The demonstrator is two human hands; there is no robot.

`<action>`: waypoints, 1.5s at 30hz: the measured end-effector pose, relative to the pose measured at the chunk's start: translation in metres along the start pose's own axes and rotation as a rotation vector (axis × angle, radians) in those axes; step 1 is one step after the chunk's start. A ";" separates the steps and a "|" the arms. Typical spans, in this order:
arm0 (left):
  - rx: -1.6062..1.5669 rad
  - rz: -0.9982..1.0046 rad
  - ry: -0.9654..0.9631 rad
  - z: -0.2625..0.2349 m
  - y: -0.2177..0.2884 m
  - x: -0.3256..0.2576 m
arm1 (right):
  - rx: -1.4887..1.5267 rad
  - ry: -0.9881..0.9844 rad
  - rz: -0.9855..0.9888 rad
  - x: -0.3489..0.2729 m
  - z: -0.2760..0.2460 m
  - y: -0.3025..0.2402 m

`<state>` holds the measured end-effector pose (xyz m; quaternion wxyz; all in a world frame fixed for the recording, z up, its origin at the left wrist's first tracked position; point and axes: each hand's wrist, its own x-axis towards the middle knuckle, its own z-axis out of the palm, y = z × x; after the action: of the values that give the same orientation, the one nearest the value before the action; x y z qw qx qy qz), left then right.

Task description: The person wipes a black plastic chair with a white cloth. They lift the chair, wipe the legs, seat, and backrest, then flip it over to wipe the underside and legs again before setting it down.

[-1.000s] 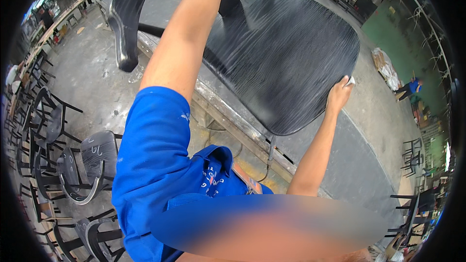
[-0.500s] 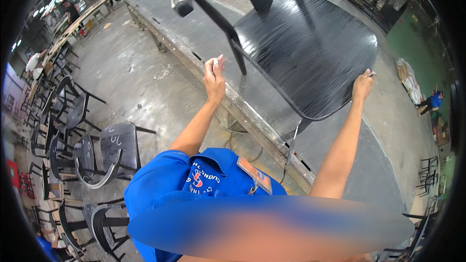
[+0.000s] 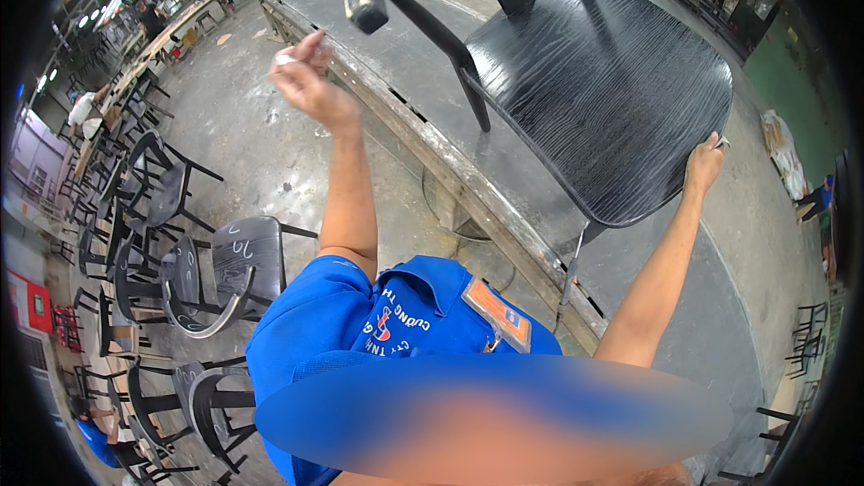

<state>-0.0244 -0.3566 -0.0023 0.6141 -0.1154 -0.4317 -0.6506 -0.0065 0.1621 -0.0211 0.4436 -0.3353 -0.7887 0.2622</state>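
Blur makes the bare left hand (image 3: 312,83) hard for me to see, and my view cuts off the top of the black wooden chair (image 3: 612,94). That hand is up, away from the chair, fingers bent by a white bit (image 3: 286,60); I can't tell if it's held. The right arm reaches out, its bare right hand (image 3: 706,162) at the seat's edge; I can't tell if it grips. The chair stands on a flat grey table (image 3: 711,288), its long line and rounded front pointing down-right.
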 end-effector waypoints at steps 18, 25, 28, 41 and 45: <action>0.819 0.482 -1.220 -0.004 0.088 0.096 | 0.111 -0.047 0.049 -0.058 -0.013 -0.025; 0.797 0.367 -1.172 -0.021 0.092 0.071 | 0.131 -0.089 0.080 -0.064 -0.011 -0.032; 0.921 0.470 -1.259 -0.008 0.085 0.083 | 0.163 -0.125 0.115 -0.065 -0.005 -0.030; 0.600 0.239 -0.976 -0.005 0.051 0.071 | 0.241 -0.096 0.081 -0.067 0.005 -0.031; 0.221 0.121 -0.454 -0.013 0.021 0.056 | 0.246 -0.106 0.093 -0.063 0.011 -0.029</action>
<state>-0.0129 -0.4016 0.0368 0.5483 -0.2163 -0.6190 -0.5191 -0.0008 0.0942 -0.0385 0.4266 -0.3002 -0.7565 0.3944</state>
